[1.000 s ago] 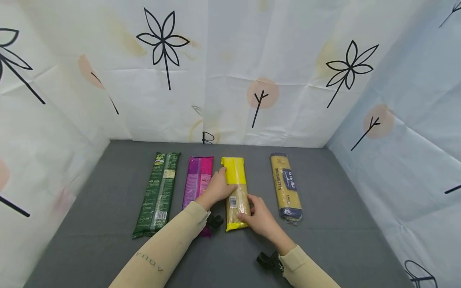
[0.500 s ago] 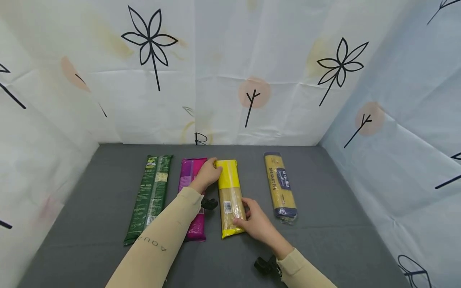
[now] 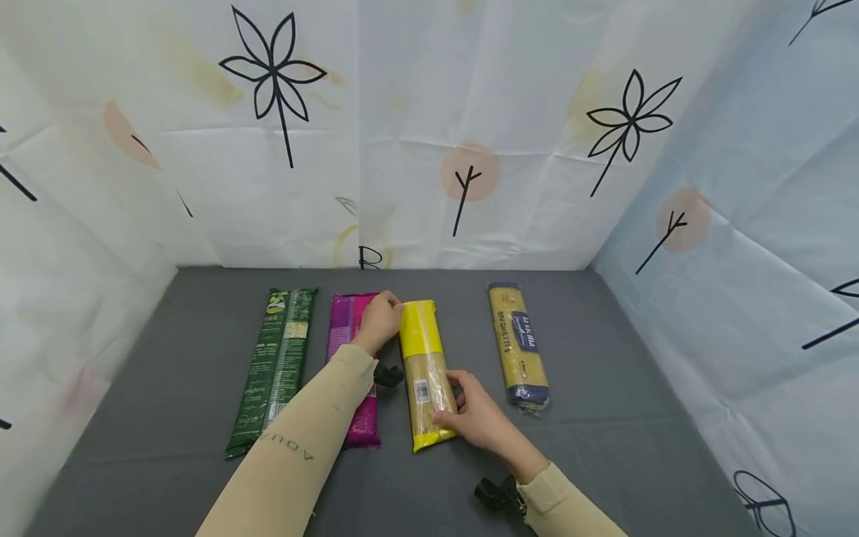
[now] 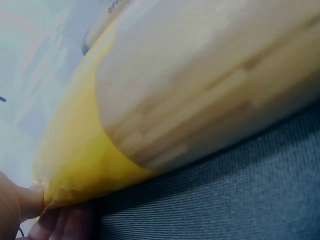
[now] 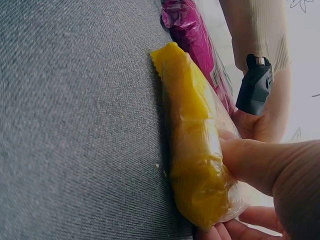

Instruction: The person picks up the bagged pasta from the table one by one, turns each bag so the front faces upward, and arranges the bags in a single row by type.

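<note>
A yellow-ended clear packet of spaghetti (image 3: pixel 429 380) lies on the grey cloth, slightly tilted. At its far left corner my left hand (image 3: pixel 379 324) pinches the yellow end (image 4: pixel 85 155) between thumb and fingers, as the left wrist view shows. My right hand (image 3: pixel 479 414) grips the near right side, its thumb (image 5: pixel 250 157) on top and fingers at the edge. Left of this packet lies a magenta packet (image 3: pixel 365 425), partly hidden by my left hand and sleeve. A green packet (image 3: pixel 271 373) is farther left. To the right sits a blue-and-tan spaghetti packet (image 3: pixel 519 343).
Grey cloth (image 3: pixel 604 447) covers the table, with bare stretches at right and in front. White patterned sheets (image 3: pixel 403 89) stand along the back and both sides. A black wrist camera (image 3: pixel 496 494) is strapped below my right hand, another (image 3: pixel 388 374) at the left.
My left hand has shifted from the upper middle of the yellow packet to its far left corner. My right hand keeps its grip on the near right side. The head view has turned slightly right.
</note>
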`<state>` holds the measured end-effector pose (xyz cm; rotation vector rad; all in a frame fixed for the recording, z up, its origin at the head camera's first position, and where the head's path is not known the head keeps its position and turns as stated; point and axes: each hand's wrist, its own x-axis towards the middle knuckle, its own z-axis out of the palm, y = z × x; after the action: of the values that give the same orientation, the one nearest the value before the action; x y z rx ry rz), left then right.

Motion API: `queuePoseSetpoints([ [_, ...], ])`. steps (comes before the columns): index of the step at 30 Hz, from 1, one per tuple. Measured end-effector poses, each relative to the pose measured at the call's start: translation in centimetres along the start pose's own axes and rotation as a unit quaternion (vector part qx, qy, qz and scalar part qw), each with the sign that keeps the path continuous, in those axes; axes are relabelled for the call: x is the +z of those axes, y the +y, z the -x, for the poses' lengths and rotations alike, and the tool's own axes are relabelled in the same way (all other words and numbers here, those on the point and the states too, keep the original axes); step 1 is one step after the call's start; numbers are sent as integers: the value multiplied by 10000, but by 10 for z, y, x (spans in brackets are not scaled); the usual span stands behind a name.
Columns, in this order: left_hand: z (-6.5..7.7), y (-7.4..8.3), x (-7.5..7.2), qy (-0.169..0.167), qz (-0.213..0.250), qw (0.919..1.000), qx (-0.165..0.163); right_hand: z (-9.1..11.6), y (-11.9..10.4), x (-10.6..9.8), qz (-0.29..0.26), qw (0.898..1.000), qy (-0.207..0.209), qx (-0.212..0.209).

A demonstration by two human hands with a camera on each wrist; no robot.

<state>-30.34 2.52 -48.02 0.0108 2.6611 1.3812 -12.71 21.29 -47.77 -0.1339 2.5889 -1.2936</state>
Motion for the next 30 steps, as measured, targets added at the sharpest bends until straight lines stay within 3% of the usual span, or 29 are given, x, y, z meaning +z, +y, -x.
queuePoseSetpoints([
  [8, 5, 2, -4, 195, 85, 9997, 70, 1, 1, 0, -295, 9996, -47, 6],
  [15, 13, 13, -13, 353, 1054, 9932, 357, -1, 1, -3, -570, 9984, -22, 48],
  [22, 18, 17, -21, 415, 1380, 9891, 289, -5, 0, -3, -800, 9967, 91, 92],
  [30, 22, 14, -28, 495, 1759, 9831, 106, -8, -6, -2, -1066, 9943, -85, 27],
])
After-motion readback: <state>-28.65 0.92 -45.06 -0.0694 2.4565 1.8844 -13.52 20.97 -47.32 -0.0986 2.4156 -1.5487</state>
